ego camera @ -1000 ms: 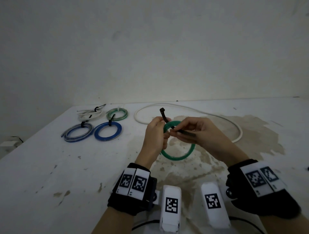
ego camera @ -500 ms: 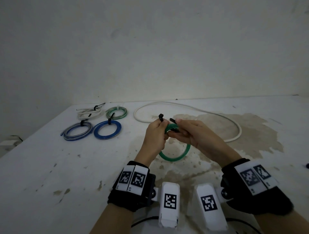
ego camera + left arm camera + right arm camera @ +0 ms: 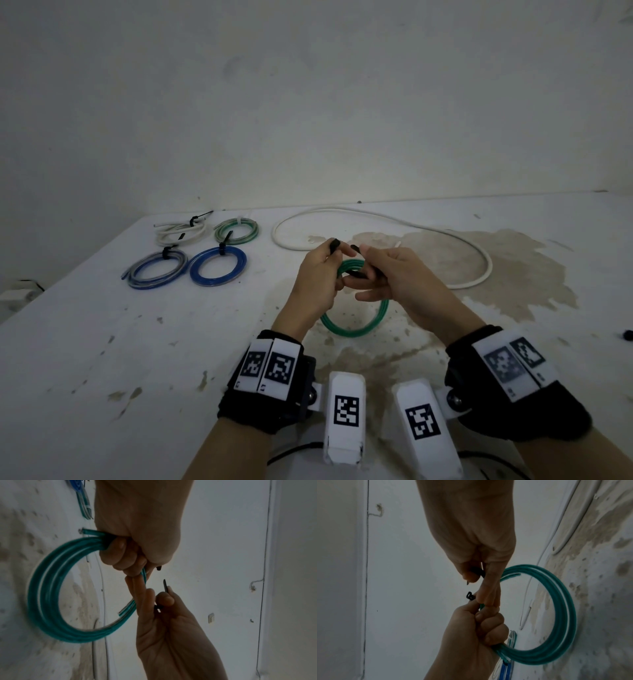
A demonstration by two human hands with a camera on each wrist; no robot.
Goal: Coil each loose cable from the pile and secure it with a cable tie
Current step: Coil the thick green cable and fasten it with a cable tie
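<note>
The green coil (image 3: 356, 318) hangs in the air above the stained bench (image 3: 102, 342), near its middle, with the left hand (image 3: 317, 281) curled tight round the bundled strands at the coil's 12 o'clock and also pinching the head end of the black cable tie (image 3: 471, 596) between thumb and forefinger. The right hand (image 3: 400, 277) pinches the tie's pointed tail, its other fingers lying straight against the strands. Head and tail are just apart, not yet threaded. The likeliest slip, in my judgement, is the tail missing the small slot, or going in with the wrong face up so that the ratchet will not catch; both ends are held very near the tips, so a small twist of either hand could throw the aim off. If the left hand eases its hold to help, the springy strands could fan open, and the two cut ends seen in the wrist views could escape the loop. How the tie wraps the strands is hidden inside the fingers, and I cannot tell whether it takes in every turn. The slot itself is too small and dark to read. At the bench's 10 o'clock lie four tied coils (image 3: 219, 270), and at 1 o'clock a long white cable (image 3: 376, 214) lies loose.
</note>
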